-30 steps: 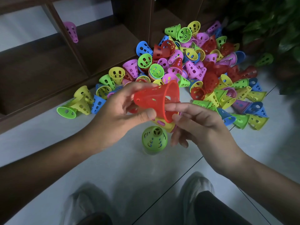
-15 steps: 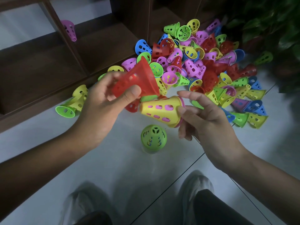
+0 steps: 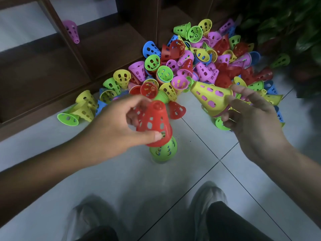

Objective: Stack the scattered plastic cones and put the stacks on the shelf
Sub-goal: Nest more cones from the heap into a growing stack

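Shoes [image 3: 206,197]: blurred at six o'clock.
Green cone [image 3: 164,151]: top hidden beneath red cone [image 3: 154,124].
Plant [image 3: 286,23]: cropped at two o'clock.

Probably a home: tiled floor [image 3: 121,180], dark wooden shelf [image 3: 104,49], leafy houseplant [image 3: 286,23].

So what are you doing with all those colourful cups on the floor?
A person is sorting a big pile of plastic cones into stacks. The left hand holds a red cone just above a green cone standing on the floor tiles, about to slip over it. The right hand holds a yellow cone with a pink one nested inside. One pink cone already sits on the wooden shelf.
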Demonstrator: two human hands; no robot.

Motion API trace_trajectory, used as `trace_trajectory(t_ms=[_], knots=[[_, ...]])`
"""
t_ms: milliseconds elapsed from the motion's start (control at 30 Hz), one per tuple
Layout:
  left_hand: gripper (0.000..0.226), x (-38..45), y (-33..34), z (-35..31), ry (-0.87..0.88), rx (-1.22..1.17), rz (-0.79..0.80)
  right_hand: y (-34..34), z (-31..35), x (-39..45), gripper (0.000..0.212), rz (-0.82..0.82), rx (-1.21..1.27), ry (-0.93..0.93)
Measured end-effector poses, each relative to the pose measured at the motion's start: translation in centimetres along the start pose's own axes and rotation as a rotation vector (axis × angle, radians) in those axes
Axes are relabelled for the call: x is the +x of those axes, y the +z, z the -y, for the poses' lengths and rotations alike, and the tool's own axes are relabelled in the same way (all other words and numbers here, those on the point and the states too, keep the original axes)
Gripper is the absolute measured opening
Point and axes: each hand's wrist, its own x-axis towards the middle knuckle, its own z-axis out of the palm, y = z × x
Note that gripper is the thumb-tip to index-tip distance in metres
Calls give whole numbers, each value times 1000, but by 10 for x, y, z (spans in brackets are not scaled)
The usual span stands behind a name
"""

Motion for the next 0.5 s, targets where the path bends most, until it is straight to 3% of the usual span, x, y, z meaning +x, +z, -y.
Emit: trace_trajectory(t_ms=[333,500], knots=[[54,-7,26,23,33,282,194,12,-8,-9,26,64,-5,46],[56,-6,20,19,22,198,87,22,-5,-22,27,117,26,117]])
